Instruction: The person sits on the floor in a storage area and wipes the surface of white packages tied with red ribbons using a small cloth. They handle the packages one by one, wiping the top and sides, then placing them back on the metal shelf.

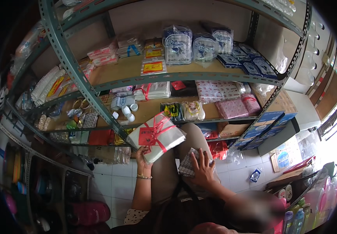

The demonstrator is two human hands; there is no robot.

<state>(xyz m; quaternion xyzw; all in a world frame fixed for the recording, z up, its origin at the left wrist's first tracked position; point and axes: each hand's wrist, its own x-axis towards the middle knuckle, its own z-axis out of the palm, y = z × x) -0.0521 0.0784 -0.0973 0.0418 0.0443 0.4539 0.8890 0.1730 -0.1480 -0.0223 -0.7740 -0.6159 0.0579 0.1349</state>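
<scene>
My left hand [143,156] grips the near corner of a bundle of clear-white plastic bags [164,137]. Red plastic ribbon is tied crosswise around it in a bow, and a red label with writing lies under the ribbon. The bundle is raised in front of the shelf edge, tilted. Over my right thigh, my right hand [204,168] holds a folded black-and-white checked cloth [186,164], its fingers spread across the cloth. Part of the cloth is hidden beneath the palm.
A green slotted-metal shelf [168,78] spans the front, its upright [69,58] at left. Packaged bags [177,45], white plastic cups [129,111] and a pink packet [232,107] stand on it. Blue cartons [259,125] stand at right. A blue wrapper [255,175] lies on the floor.
</scene>
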